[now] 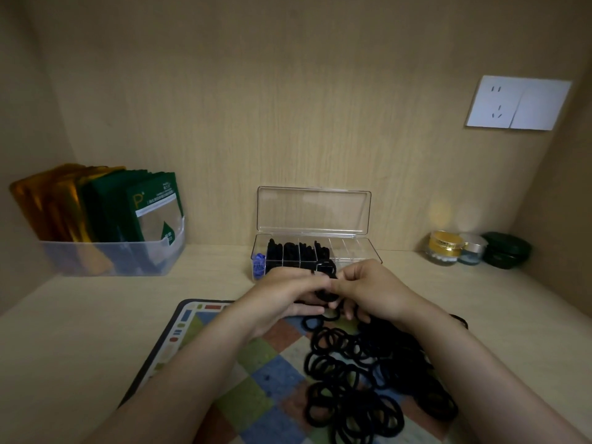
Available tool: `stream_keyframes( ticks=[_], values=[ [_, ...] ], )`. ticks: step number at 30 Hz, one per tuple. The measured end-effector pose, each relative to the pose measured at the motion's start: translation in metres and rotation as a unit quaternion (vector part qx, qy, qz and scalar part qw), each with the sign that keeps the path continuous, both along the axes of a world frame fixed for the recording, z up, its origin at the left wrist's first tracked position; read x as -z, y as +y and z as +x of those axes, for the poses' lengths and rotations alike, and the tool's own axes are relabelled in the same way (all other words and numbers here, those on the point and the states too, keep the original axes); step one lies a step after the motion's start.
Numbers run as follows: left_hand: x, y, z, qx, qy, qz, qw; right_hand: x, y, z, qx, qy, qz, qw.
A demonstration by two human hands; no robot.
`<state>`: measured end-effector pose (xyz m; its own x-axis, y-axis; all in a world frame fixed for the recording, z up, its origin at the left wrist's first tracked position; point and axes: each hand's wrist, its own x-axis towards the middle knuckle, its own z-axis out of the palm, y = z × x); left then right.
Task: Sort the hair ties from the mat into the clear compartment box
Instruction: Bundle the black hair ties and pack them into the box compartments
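A pile of black hair ties (368,376) lies on the chequered mat (269,376) in front of me. Behind it stands the clear compartment box (355,251) with its lid up; its left compartments hold black ties and the leftmost holds small blue ties (258,261), while the right compartments look bare. My left hand (282,296) and my right hand (374,290) meet just in front of the box, both pinching a few black hair ties (326,294) between the fingertips.
A clear bin of green and gold sachets (105,225) stands at the back left. Three small jars (474,249) sit at the back right under a wall socket (515,104). Wooden walls close in the back and both sides.
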<state>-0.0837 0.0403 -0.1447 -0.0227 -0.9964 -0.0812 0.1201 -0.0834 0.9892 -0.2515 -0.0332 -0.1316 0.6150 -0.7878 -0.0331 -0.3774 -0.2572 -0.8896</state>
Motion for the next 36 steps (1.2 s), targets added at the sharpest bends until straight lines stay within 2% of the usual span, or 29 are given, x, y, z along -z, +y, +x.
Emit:
stream_keyframes(
  ticks=[2,5,7,11,15,19,22,25,28,30,36],
  values=[
    [0.002,0.001,-0.001,-0.004,-0.055,-0.012,0.998,-0.001,0.0,-0.001,-0.007,-0.003,0.014,1.0],
    [0.005,-0.002,0.001,-0.03,-0.076,-0.018,0.997,-0.007,-0.001,-0.009,-0.045,-0.034,0.116,0.992],
    [0.004,-0.002,0.003,-0.04,-0.076,-0.016,0.996,-0.012,-0.001,-0.015,-0.052,-0.029,0.143,0.988],
    [0.001,0.0,0.006,-0.029,-0.084,0.002,0.996,-0.014,0.001,-0.015,0.028,0.028,0.031,0.999],
    [-0.003,0.002,0.004,-0.009,-0.13,0.007,0.991,-0.012,0.004,-0.008,0.023,-0.042,0.058,0.997],
    [-0.006,0.003,0.006,-0.001,-0.152,0.0,0.988,-0.005,0.005,-0.002,0.011,-0.024,0.006,1.0],
    [-0.008,0.003,0.018,-0.008,-0.24,-0.011,0.971,-0.005,0.0,-0.005,0.041,-0.032,-0.022,0.998],
    [-0.008,0.002,0.036,-0.039,-0.376,-0.044,0.925,-0.005,-0.006,-0.008,0.045,0.041,-0.13,0.99],
    [-0.007,0.002,0.042,-0.031,-0.422,-0.045,0.905,0.0,-0.005,-0.005,-0.018,0.193,-0.234,0.953],
    [-0.005,0.002,0.04,-0.022,-0.446,-0.047,0.893,0.0,-0.005,-0.001,-0.028,0.231,-0.257,0.938],
    [0.002,-0.002,0.037,-0.005,-0.559,-0.034,0.829,-0.007,0.002,0.003,-0.083,0.318,-0.305,0.894]
  ],
)
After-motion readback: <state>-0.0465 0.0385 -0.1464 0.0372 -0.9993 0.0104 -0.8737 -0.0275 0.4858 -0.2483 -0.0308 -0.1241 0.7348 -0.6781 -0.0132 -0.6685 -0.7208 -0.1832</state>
